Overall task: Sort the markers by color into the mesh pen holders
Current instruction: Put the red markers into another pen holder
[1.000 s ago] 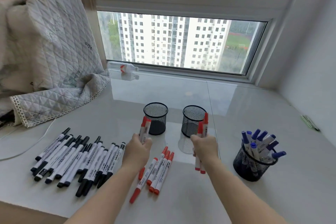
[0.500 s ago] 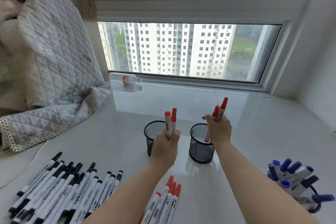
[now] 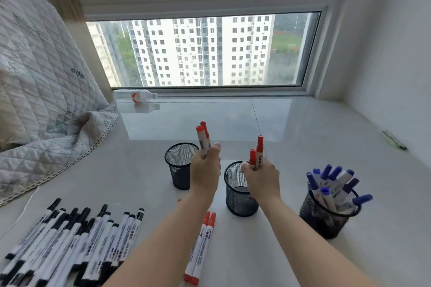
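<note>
Far left there's a quilted blanket [image 3: 44, 91] slumped over the edge of the glossy white worktop [image 3: 291, 128], and in front of it a big pile of black markers [image 3: 70, 240] lying flat with their caps pointing away from the camera. A plastic bottle [image 3: 135, 95] lies on its side back by the window [image 3: 203, 51].

Next over is the left mesh holder [image 3: 179, 165], nothing visible inside. The left hand [image 3: 205, 170] is raised just to its right, grip closed around two red markers [image 3: 203, 137] that stick up caps-first. Below that forearm, two more red markers [image 3: 200, 247] lie on the worktop.

Then the middle mesh holder [image 3: 238, 191], with the right hand [image 3: 262, 177] over its rim, grip wrapped round another pair of red markers [image 3: 256, 154], caps up. Can't tell if their lower ends are inside the holder, the hand's in the way.

Further right, the third mesh holder [image 3: 326, 216] is stuffed with blue markers [image 3: 331, 182] fanning out. A thin pen-like thing [image 3: 394, 140] sits by the right wall, too small to make out.
</note>
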Demonstrator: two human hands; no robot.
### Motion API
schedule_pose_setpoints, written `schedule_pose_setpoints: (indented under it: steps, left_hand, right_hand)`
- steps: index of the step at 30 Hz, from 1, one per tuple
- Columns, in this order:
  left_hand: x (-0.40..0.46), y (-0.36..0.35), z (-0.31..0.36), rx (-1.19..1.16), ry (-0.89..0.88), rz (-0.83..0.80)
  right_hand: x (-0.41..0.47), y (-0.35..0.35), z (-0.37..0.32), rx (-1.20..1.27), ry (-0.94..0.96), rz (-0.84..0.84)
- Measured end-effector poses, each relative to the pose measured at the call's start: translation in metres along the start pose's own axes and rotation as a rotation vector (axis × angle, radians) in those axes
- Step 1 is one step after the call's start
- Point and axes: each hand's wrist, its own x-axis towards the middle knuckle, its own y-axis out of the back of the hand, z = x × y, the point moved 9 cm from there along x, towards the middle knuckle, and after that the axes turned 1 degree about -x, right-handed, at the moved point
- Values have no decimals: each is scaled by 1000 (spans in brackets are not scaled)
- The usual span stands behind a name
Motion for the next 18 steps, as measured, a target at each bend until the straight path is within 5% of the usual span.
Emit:
schedule_pose_setpoints:
  steps: [5,18]
  left_hand:
    - [-14,-20,5,-134,-1,22]
    - [-55,-23,-52,142,81,49]
  right_hand:
    - [-27,16,-3,19,15,8]
    - [-53,35,10,205,-21,31]
